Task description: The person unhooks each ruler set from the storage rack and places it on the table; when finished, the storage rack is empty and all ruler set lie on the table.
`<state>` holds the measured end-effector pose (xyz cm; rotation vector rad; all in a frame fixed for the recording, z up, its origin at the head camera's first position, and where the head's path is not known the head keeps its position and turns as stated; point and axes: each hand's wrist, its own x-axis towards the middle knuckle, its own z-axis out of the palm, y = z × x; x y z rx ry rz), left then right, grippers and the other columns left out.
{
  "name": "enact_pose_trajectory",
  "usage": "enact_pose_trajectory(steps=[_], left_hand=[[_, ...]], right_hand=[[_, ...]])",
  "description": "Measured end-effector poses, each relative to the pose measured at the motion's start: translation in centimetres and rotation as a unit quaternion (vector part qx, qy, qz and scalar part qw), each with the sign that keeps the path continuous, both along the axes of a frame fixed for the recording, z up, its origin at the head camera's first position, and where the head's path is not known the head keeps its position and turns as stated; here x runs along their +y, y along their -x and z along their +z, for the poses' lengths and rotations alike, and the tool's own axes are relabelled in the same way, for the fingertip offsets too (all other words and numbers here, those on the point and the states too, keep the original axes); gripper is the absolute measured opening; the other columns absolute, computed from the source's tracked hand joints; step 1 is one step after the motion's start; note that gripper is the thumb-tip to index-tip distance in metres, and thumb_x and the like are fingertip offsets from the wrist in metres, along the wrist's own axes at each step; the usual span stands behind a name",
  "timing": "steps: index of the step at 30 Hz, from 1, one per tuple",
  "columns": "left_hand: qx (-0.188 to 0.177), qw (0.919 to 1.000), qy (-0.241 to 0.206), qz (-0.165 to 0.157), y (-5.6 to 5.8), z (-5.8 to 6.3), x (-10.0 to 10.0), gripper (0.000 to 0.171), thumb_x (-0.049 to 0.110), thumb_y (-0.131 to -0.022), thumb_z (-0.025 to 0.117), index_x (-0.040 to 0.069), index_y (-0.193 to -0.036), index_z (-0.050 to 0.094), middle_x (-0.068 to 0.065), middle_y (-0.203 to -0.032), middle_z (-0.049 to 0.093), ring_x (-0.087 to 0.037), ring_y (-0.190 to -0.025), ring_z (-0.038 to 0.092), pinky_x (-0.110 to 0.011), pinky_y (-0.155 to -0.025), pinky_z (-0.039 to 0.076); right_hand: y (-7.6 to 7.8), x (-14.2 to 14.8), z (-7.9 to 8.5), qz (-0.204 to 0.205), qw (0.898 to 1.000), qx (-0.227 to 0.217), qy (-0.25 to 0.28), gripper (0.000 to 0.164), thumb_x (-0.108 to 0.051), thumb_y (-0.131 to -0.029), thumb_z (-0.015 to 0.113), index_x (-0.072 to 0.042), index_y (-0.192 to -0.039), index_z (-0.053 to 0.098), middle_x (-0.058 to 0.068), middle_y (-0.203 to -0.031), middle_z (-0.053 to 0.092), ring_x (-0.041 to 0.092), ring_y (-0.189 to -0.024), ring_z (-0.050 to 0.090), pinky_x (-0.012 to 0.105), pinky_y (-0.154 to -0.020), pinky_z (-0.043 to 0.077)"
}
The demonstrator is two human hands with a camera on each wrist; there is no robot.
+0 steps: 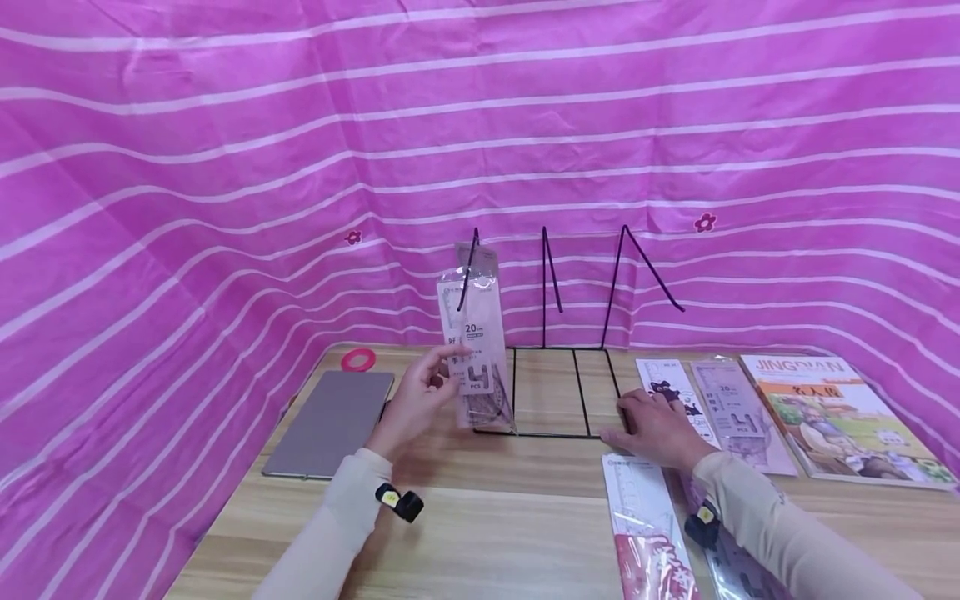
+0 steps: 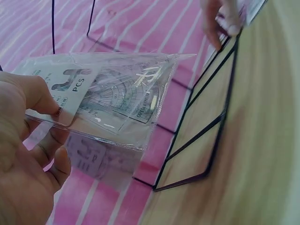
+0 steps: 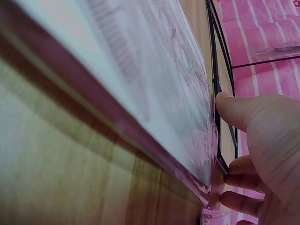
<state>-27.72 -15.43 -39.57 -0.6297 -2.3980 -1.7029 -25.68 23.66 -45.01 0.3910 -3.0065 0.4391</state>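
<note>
My left hand [image 1: 423, 392] pinches a clear-sleeved ruler set [image 1: 480, 342] marked 20 cm and 4 PCS, its thumb on the front. The packet stands nearly upright at the left end of a black wire rack [image 1: 555, 435]. In the left wrist view, a protractor [image 2: 117, 93] shows through the plastic. A greyish piece [image 1: 480, 260] rises behind the packet; I cannot tell whether it is a separate one. My right hand [image 1: 656, 425] holds the rack's front right corner. In the right wrist view, its thumb meets the wire [image 3: 217, 117] and its fingers bend below.
Right of the rack lie a cat-print packet [image 1: 666, 379], another ruler set [image 1: 731, 408] and a magazine [image 1: 847, 417]. Two packets, one red and white [image 1: 648, 525], lie nearer, partly under the right forearm. A grey flat board [image 1: 330, 425] and pink ring [image 1: 358, 360] lie left.
</note>
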Motion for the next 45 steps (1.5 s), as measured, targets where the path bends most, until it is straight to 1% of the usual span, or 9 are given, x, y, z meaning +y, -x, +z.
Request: enact_pose_trajectory(steps=[3,11,19,24,27,30,39,43,45], left_hand=[[0.005,1.0,0.002,-0.007,-1.5,-0.1,-0.1,0.049,0.001,-0.099,0.063,0.026,-0.141,0.062,-0.011,-0.12,0.068,-0.022,-0.084,0.057,-0.023,-0.068,0.051],[-0.008,0.9996,0.025,0.007,-5.3,-0.4,-0.9,0.051,0.004,-0.101,0.063,0.038,-0.14,0.061,0.0,-0.122,0.067,-0.024,-0.091,0.058,-0.027,-0.072,0.054],[0.009,0.9996,0.025,-0.011,-8.4,-0.5,-1.6,0.048,0.004,-0.1,0.066,0.031,-0.139,0.061,0.003,-0.135,0.066,-0.016,-0.096,0.06,-0.027,-0.078,0.055],[-0.059,0.9968,0.003,-0.054,-10.2,-1.2,-1.3,0.044,0.005,-0.1,0.066,0.023,-0.141,0.06,-0.008,-0.122,0.068,-0.019,-0.094,0.062,-0.026,-0.078,0.058],[-0.122,0.9882,-0.005,-0.093,-10.9,-1.9,-0.2,0.043,0.009,-0.102,0.065,0.021,-0.142,0.059,-0.013,-0.121,0.067,-0.021,-0.098,0.062,-0.026,-0.081,0.059],[-0.162,0.9792,0.003,-0.122,-11.4,-2.8,1.3,0.043,0.008,-0.1,0.065,0.018,-0.141,0.059,-0.015,-0.122,0.065,-0.019,-0.094,0.062,-0.025,-0.077,0.059],[-0.202,0.9645,0.053,-0.161,-12.3,-4.8,5.9,0.037,0.004,-0.096,0.068,0.014,-0.132,0.064,-0.006,-0.109,0.068,-0.01,-0.085,0.062,-0.019,-0.067,0.055],[-0.186,0.9627,0.11,-0.162,-12.1,-5.4,7.1,0.034,0.012,-0.096,0.071,0.021,-0.129,0.066,0.0,-0.119,0.069,-0.007,-0.094,0.065,-0.021,-0.077,0.056],[-0.151,0.9608,0.169,-0.16,-12.0,-5.5,7.4,0.033,0.016,-0.095,0.072,0.023,-0.128,0.067,0.003,-0.125,0.068,-0.005,-0.1,0.062,-0.022,-0.087,0.055]], right_hand=[[-0.1,0.0,0.1,-0.001,1.0,0.0,0.001,0.077,-0.059,-0.093,0.072,0.0,-0.141,0.062,0.021,-0.146,0.059,0.043,-0.128,0.055,0.063,-0.099,0.043],[-0.2,0.1,0.1,0.0,1.0,-0.001,0.007,0.076,-0.058,-0.094,0.072,0.001,-0.141,0.062,0.022,-0.146,0.059,0.044,-0.128,0.054,0.067,-0.102,0.042],[0.3,-0.2,0.5,-0.004,1.0,-0.01,0.003,0.077,-0.058,-0.094,0.072,0.0,-0.143,0.061,0.022,-0.147,0.058,0.043,-0.129,0.054,0.066,-0.104,0.041],[0.9,-0.5,0.7,0.001,1.0,-0.013,0.003,0.077,-0.057,-0.095,0.07,0.0,-0.145,0.059,0.021,-0.148,0.057,0.043,-0.129,0.053,0.065,-0.105,0.04],[0.8,-0.3,0.6,-0.005,1.0,-0.018,-0.001,0.077,-0.057,-0.095,0.071,0.0,-0.146,0.058,0.021,-0.149,0.057,0.043,-0.13,0.052,0.064,-0.104,0.04],[0.4,0.1,0.3,-0.012,1.0,-0.02,-0.002,0.076,-0.056,-0.095,0.071,0.0,-0.145,0.059,0.021,-0.148,0.058,0.042,-0.129,0.053,0.062,-0.102,0.041],[0.1,0.3,0.5,-0.008,1.0,-0.001,-0.001,0.073,-0.055,-0.094,0.073,0.0,-0.141,0.062,0.02,-0.144,0.061,0.041,-0.123,0.056,0.058,-0.095,0.042],[-0.1,0.2,0.6,-0.006,1.0,-0.002,0.003,0.073,-0.054,-0.095,0.072,0.0,-0.142,0.062,0.021,-0.145,0.06,0.041,-0.123,0.056,0.057,-0.095,0.042],[-0.1,0.1,0.7,-0.002,1.0,-0.001,0.006,0.073,-0.054,-0.095,0.072,0.0,-0.142,0.061,0.021,-0.145,0.06,0.041,-0.124,0.055,0.058,-0.095,0.042]])
